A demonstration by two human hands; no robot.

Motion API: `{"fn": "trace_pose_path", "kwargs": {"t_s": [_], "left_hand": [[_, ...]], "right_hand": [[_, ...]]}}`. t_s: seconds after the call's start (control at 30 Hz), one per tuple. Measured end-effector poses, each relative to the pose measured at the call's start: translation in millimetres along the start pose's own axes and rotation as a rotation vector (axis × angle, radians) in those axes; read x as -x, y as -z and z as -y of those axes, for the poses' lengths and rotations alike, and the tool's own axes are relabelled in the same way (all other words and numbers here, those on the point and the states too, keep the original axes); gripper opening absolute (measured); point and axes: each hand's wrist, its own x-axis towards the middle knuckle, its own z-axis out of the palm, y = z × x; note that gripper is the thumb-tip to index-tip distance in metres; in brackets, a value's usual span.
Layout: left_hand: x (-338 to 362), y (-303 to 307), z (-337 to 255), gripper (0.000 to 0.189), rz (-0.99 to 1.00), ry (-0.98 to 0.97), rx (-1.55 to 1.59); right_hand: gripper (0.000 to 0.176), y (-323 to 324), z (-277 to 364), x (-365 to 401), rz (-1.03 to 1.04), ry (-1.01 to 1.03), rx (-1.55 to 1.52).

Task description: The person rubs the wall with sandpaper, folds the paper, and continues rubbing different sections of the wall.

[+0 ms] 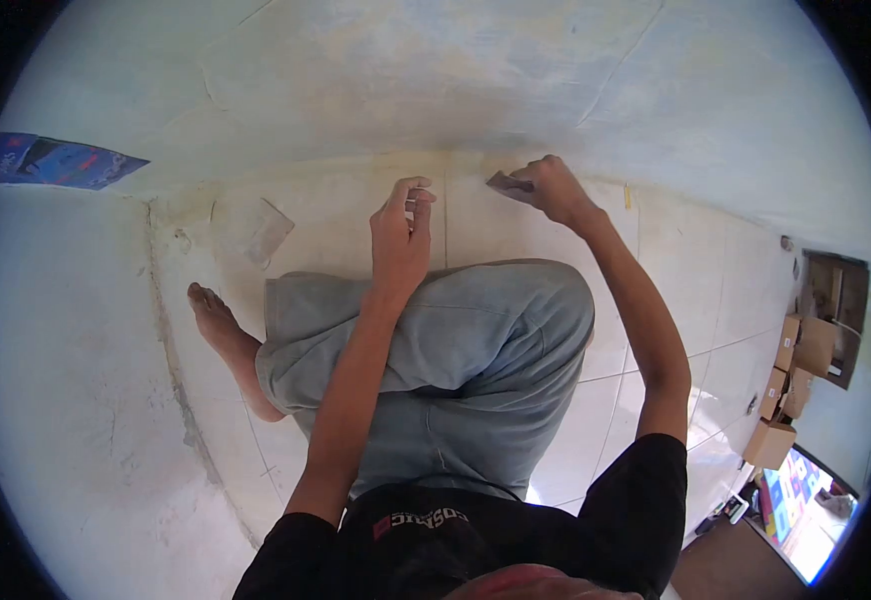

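My right hand (556,195) is closed on a dark brown folded piece of sandpaper (509,186), low by the foot of the wall (456,80). My left hand (403,235) is raised over my bent leg in grey-blue trousers (456,330). Its fingers are loosely curled and apart, with nothing visible in them, and pale dust shows on the fingertips. To the left, a thin greyish-beige square sheet (271,232) lies on the tiled floor (336,215).
A blue printed sheet (66,160) is at the left wall. My bare foot (224,325) rests near the left wall's base. Cardboard boxes (771,445), a lit screen (806,510) and a wooden-framed opening (836,310) are at the far right.
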Motion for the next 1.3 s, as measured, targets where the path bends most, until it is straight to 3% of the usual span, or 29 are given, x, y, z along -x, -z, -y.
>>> {"fn": "trace_pose_path", "kwargs": {"t_s": [0.07,0.1,0.13,0.2,0.23,0.3,0.33,0.4,0.53,0.6,0.63,0.67,0.77,0.8,0.9,0.93,1.0,1.03,1.1,1.17,1.2,1.27,1.3], "left_hand": [[0,1,2,0.017,-0.01,-0.009,0.011],[-1,1,3,0.017,-0.015,0.001,0.013],[-1,-1,2,0.016,-0.025,-0.035,0.022],[-2,-3,-1,0.016,-0.038,-0.064,0.033],[-3,-3,-4,0.016,-0.019,-0.047,0.037],[-3,-2,-5,0.016,0.005,-0.018,0.041],[-3,-1,-5,0.016,-0.002,-0.023,0.045],[-3,-2,-3,0.016,-0.004,-0.026,0.048],[-5,-2,2,0.016,-0.032,-0.033,0.061],[-5,-2,-1,0.016,-0.039,-0.038,0.069],[-5,-1,-4,0.016,-0.031,-0.021,0.071],[-5,-1,-6,0.016,-0.021,-0.004,0.072],[-4,-3,-1,0.016,-0.028,0.01,0.085],[-3,-3,0,0.016,-0.029,0.006,0.085],[-3,0,1,0.016,-0.048,0.022,0.065],[-4,1,0,0.016,-0.07,0.029,0.096],[-6,4,3,0.016,-0.109,0.031,0.127],[-7,7,5,0.015,-0.195,0.016,0.201],[-8,12,4,0.016,-0.277,-0.009,0.276],[-8,23,0,0.018,-0.542,0.093,0.436],[-8,28,1,0.018,-0.543,0.089,0.437],[-7,37,4,0.022,-0.694,0.143,0.53],[-7,38,6,0.022,-0.7,0.14,0.532]], "right_hand": [[0.016,34,32,-4,0.272,-0.387,-0.254],[0.017,19,24,5,0.263,-0.174,-0.35],[0.02,20,34,9,0.437,-0.254,-0.483],[0.022,-15,36,19,0.246,0.087,-0.339],[0.022,-16,31,17,0.252,0.087,-0.341],[0.015,-10,22,9,0.317,-0.027,-0.087],[0.017,-5,20,5,0.189,-0.037,-0.01],[0.017,8,4,-2,-0.005,-0.127,-0.102],[0.014,25,20,-2,0.019,-0.298,-0.352],[0.011,28,48,-7,0.458,-0.168,-0.37],[0.013,18,57,-8,0.369,-0.004,-0.312],[0.013,9,56,-10,0.364,-0.006,-0.309],[0.025,-8,19,-27,0.275,0.003,0.092],[0.025,-7,9,-32,0.272,0.004,0.095],[0.023,0,10,-38,-0.001,-0.045,-0.021],[0.023,5,22,-35,-0.005,-0.04,-0.018],[0.027,15,44,-31,0.226,-0.066,-0.107],[0.028,14,54,-30,0.27,-0.083,-0.248],[0.026,3,67,-34,0.257,-0.009,-0.215],[0.023,-10,61,-36,0.181,0.03,-0.212],[0.023,-14,52,-41,0.179,0.032,-0.209],[0.024,-20,35,-54,0.04,-0.056,0.029],[0.022,-19,34,-63,-0.1,-0.009,0.005]]}}
